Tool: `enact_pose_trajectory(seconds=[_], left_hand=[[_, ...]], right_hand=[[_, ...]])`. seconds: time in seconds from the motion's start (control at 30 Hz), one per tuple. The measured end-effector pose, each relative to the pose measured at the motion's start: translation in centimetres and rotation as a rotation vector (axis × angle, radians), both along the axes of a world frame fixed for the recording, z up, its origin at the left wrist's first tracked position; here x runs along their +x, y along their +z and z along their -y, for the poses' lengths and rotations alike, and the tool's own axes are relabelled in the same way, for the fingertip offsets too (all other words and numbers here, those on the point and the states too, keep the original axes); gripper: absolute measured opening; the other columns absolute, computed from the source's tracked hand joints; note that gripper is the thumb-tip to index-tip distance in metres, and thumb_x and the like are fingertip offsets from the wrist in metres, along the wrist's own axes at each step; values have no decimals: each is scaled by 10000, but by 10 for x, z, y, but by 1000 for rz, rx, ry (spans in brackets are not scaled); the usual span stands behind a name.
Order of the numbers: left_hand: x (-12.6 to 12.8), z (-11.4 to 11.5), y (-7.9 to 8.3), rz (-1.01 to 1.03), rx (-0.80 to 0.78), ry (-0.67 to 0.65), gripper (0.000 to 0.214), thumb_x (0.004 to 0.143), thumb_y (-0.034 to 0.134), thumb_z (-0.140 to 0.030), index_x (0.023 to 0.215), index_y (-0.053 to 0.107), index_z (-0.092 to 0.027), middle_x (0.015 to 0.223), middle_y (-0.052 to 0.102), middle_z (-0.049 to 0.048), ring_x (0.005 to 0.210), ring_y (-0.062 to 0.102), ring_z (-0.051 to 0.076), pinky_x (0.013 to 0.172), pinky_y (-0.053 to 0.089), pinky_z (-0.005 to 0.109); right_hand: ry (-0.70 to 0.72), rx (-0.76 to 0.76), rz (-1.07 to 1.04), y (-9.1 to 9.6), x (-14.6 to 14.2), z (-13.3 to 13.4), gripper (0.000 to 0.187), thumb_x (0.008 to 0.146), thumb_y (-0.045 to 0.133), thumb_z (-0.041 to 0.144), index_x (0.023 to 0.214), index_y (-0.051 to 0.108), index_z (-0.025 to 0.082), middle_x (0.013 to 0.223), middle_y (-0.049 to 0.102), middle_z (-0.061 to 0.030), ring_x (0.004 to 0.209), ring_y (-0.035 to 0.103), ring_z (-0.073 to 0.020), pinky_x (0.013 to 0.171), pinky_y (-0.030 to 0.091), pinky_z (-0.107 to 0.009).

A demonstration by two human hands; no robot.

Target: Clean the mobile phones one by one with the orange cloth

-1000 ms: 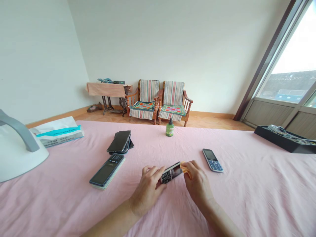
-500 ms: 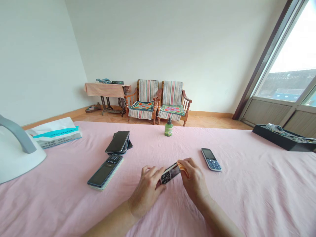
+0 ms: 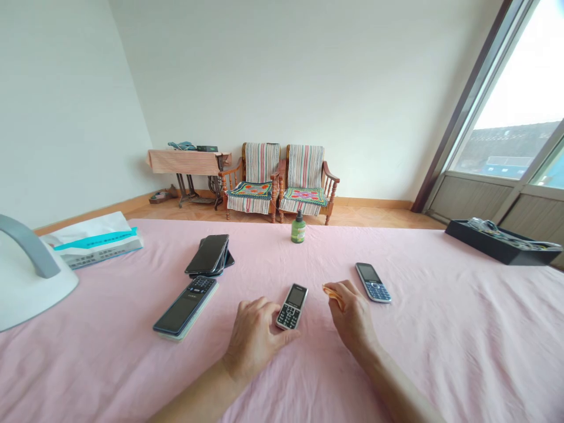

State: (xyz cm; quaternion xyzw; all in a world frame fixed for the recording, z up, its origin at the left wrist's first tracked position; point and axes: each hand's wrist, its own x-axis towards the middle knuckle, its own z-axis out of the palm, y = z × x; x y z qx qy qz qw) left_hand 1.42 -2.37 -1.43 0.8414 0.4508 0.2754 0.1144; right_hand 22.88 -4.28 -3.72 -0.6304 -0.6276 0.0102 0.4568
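A small black keypad phone point(image 3: 292, 305) lies face up on the pink cloth point(image 3: 440, 329). My left hand point(image 3: 253, 338) rests beside it, fingers curled, thumb touching the phone's lower edge. To the phone's right, my right hand point(image 3: 350, 314) is closed around a small orange cloth point(image 3: 331, 290) that pokes out from the fingers. A second keypad phone point(image 3: 372, 282), silver and blue, lies just beyond my right hand.
A stack of dark smartphones point(image 3: 210, 255) and a long dark handset point(image 3: 185, 306) lie to the left. A green bottle point(image 3: 298, 228) stands at the far edge. There is a black tray point(image 3: 500, 244) at the right, a white lamp base point(image 3: 26, 279) and a printed packet point(image 3: 94, 239) at the left.
The black keypad phone, held tilted between both hands before, now lies flat on the cloth. My right hand has drawn away to the right with the orange cloth.
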Motion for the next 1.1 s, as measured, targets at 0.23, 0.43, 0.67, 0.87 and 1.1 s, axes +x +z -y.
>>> enact_pose_trajectory(seconds=[0.23,0.43,0.67,0.87,1.1], left_hand=[[-7,-14,-2,125,-26,26,190,826,535,-340,793,631,-179,742,612,36,716,573,189,678,409,301],[0,-45,2,112,-144,-33,189,798,493,-224,870,652,-153,810,669,47,714,616,158,646,457,238],[42,-69,8,-5,-198,-76,246,668,646,-394,776,651,-172,722,660,30,691,613,193,630,430,254],[67,-70,7,5,-228,13,291,466,753,-326,650,572,-192,768,628,47,765,601,239,665,410,281],[56,-81,15,313,-350,25,212,520,693,-253,655,545,-184,616,530,-21,663,571,186,610,436,268]], right_hand=[[-19,-63,-46,-3,1,-1,287,703,440,86,867,662,166,821,619,-43,732,592,-168,678,424,-259],[-11,-59,-70,-3,4,-2,272,704,454,93,861,662,172,809,616,-36,718,591,-163,669,420,-251],[-14,-41,-90,0,4,-1,258,708,454,86,832,663,173,773,602,-31,695,580,-163,655,413,-254],[-18,-27,-104,2,3,0,269,705,451,73,838,663,173,777,603,-33,712,583,-162,666,420,-251],[-29,-18,-116,4,5,1,273,698,453,65,837,662,171,777,600,-29,713,585,-156,663,420,-242]])
